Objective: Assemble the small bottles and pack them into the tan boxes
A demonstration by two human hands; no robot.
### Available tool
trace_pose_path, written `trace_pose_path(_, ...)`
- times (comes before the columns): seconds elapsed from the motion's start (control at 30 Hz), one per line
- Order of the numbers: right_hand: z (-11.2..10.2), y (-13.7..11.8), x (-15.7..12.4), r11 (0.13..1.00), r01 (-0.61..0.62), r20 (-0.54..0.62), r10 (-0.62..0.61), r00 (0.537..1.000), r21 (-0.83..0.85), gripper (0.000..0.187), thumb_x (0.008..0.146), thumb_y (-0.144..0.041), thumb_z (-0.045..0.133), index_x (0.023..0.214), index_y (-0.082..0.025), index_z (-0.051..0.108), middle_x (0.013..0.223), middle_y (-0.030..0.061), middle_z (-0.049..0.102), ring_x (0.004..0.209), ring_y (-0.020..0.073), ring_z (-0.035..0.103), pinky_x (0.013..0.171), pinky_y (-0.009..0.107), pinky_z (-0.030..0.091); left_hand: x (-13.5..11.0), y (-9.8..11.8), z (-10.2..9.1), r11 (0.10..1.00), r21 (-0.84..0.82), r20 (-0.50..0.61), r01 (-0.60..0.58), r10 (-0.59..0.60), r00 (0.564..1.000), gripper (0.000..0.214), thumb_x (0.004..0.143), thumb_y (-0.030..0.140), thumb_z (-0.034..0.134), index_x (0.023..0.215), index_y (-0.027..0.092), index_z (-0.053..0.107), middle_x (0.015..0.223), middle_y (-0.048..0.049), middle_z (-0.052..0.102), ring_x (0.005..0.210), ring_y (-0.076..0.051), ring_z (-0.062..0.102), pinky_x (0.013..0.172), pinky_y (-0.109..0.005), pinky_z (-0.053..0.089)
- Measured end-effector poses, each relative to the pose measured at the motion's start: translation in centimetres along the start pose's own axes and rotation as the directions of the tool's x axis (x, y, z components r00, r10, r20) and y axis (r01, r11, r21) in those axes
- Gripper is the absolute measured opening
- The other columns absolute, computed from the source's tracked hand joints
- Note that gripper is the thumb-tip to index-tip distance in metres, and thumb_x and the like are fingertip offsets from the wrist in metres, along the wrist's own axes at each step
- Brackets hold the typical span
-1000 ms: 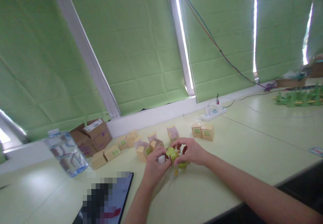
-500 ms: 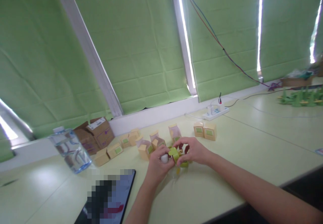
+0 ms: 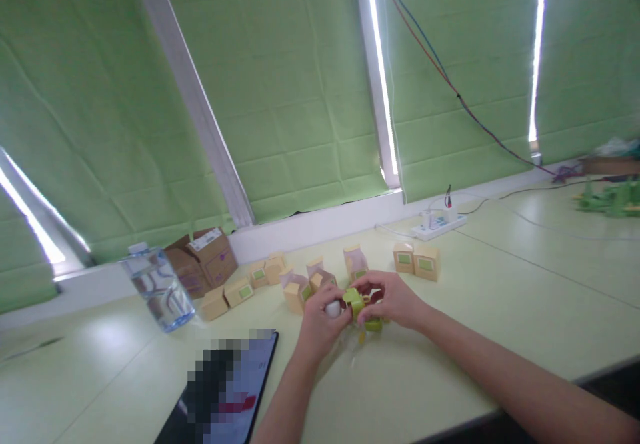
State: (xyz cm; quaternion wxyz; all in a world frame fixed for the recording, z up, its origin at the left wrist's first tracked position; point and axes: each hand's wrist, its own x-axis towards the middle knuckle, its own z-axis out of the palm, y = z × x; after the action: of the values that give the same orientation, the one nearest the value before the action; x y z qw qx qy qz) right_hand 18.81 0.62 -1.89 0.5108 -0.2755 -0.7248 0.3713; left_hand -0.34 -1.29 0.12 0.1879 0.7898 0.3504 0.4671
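Observation:
My left hand [image 3: 320, 324] is closed around a small white round object [image 3: 333, 309], held just above the pale table [image 3: 450, 364]. My right hand [image 3: 393, 301] is closed on a small lime-green piece [image 3: 356, 301] with a bit of red showing beside it, touching the left hand's fingers. A second green bit [image 3: 374, 325] shows below the right hand. What the green piece is cannot be made out. Behind the hands stand several small tan boxes with green labels [image 3: 300, 291].
A clear water bottle [image 3: 157, 289] lies at the left. Brown cardboard cartons [image 3: 203, 267] sit by the window sill. A dark tablet [image 3: 225, 391] lies at the near left. A white power strip [image 3: 440, 224] with cables is at the back; two tan boxes [image 3: 417, 259] stand right.
The view has shifted so everything sits a little further right and higher. Both hands stay together around the white and green pieces with little change in grip.

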Motion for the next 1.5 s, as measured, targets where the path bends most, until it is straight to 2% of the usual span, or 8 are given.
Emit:
trace_pose_path(0.3, -0.1, 0.0, 0.0, 0.998, -0.003, 0.002, 0.004, 1.000, -0.057, 0.054, 0.047, -0.037, 0.092, 0.095, -0.017, 0.074, 0.084, 0.0027, 0.066, 0.078, 0.0180, 0.061, 0.060, 0.025, 0.051, -0.2, 0.1, 0.1, 1.000, 0.018, 0.034, -0.010, 0.009, 0.999, 0.008, 0.075, 0.019, 0.070, 0.071, 0.016, 0.063, 0.072, -0.0001, 0.057, 0.068, -0.014, 0.052, 0.064, -0.024, 0.039)
trace_pose_path(0.57, -0.8, -0.6, 0.2, 0.995, 0.018, 0.004, -0.018, 1.000, -0.099, 0.055, 0.051, -0.041, 0.090, 0.096, -0.017, 0.071, 0.091, 0.0039, 0.065, 0.077, 0.0166, 0.060, 0.063, 0.027, 0.054, 0.1, 0.2, 0.0, 0.991, 0.109, -0.010, -0.071, 0.073, 0.997, 0.003, 0.076, 0.018, 0.064, 0.073, 0.017, 0.062, 0.073, -0.0005, 0.058, 0.071, -0.015, 0.054, 0.067, -0.025, 0.041)
trace_pose_path(0.83, -1.2, -0.9, 0.2, 0.983, 0.057, -0.005, -0.059, 0.998, -0.177, 0.053, 0.056, -0.045, 0.086, 0.098, -0.017, 0.069, 0.091, 0.0045, 0.064, 0.080, 0.0177, 0.061, 0.066, 0.030, 0.057, 0.1, 0.1, -0.2, 0.987, 0.144, -0.029, -0.066, 0.071, 0.997, 0.001, 0.077, 0.019, 0.063, 0.076, 0.018, 0.064, 0.074, -0.0001, 0.060, 0.071, -0.015, 0.056, 0.067, -0.025, 0.043)
trace_pose_path(0.93, -1.8, -0.8, 0.3, 0.978, 0.074, -0.056, -0.087, 0.995, -0.197, 0.051, 0.059, -0.043, 0.085, 0.099, -0.018, 0.065, 0.090, 0.0039, 0.063, 0.079, 0.0166, 0.061, 0.067, 0.030, 0.058, 0.2, -0.3, -0.6, 0.985, 0.171, -0.068, -0.039, 0.051, 0.996, 0.002, 0.078, 0.020, 0.063, 0.077, 0.018, 0.063, 0.076, -0.0006, 0.062, 0.073, -0.015, 0.058, 0.070, -0.026, 0.045)
trace_pose_path(1.03, -2.5, -0.5, 0.4, 0.971, 0.057, -0.174, -0.098, 0.980, -0.231, 0.049, 0.064, -0.042, 0.082, 0.100, -0.018, 0.060, 0.090, 0.0033, 0.062, 0.079, 0.0160, 0.061, 0.066, 0.029, 0.058, 0.3, -0.8, -1.1, 0.981, 0.195, -0.135, -0.004, 0.031, 0.990, 0.005, 0.080, 0.022, 0.064, 0.077, 0.019, 0.062, 0.078, -0.0013, 0.063, 0.075, -0.017, 0.060, 0.073, -0.028, 0.046)
trace_pose_path(1.2, -3.1, 0.0, 0.7, 0.956, 0.005, -0.266, -0.087, 0.960, -0.295, 0.045, 0.071, -0.039, 0.075, 0.105, -0.020, 0.053, 0.097, 0.0037, 0.061, 0.078, 0.0147, 0.062, 0.066, 0.029, 0.059, 0.5, -0.9, -1.3, 0.985, 0.167, -0.151, -0.052, 0.078, 0.985, 0.004, 0.081, 0.022, 0.063, 0.080, 0.019, 0.059, 0.094, -0.0051, 0.067, 0.093, -0.020, 0.063, 0.087, -0.034, 0.047)
trace_pose_path(1.33, -3.4, 0.7, 0.8, 0.914, -0.053, -0.286, -0.070, 0.956, -0.402, 0.046, 0.076, -0.033, 0.069, 0.117, -0.022, 0.051, 0.103, 0.0051, 0.059, 0.077, 0.0133, 0.062, 0.069, 0.029, 0.057, 0.5, -0.9, -1.1, 0.994, 0.114, -0.160, 0.003, 0.016, 0.987, 0.009, 0.083, 0.023, 0.062, 0.079, 0.019, 0.055, 0.108, -0.0089, 0.070, 0.102, -0.022, 0.064, 0.093, -0.040, 0.046)
trace_pose_path(1.5, -4.5, 2.3, 0.7, 0.751, -0.193, -0.236, 0.051, 0.970, -0.631, 0.027, 0.079, -0.035, 0.067, 0.101, -0.019, 0.064, 0.089, 0.0058, 0.066, 0.078, 0.0178, 0.063, 0.070, 0.028, 0.049, 0.4, -1.1, -1.0, 0.991, 0.108, -0.191, 0.075, -0.054, 0.980, 0.014, 0.082, 0.029, 0.063, 0.076, 0.019, 0.054, 0.102, -0.0094, 0.072, 0.092, -0.022, 0.067, 0.083, -0.038, 0.051)
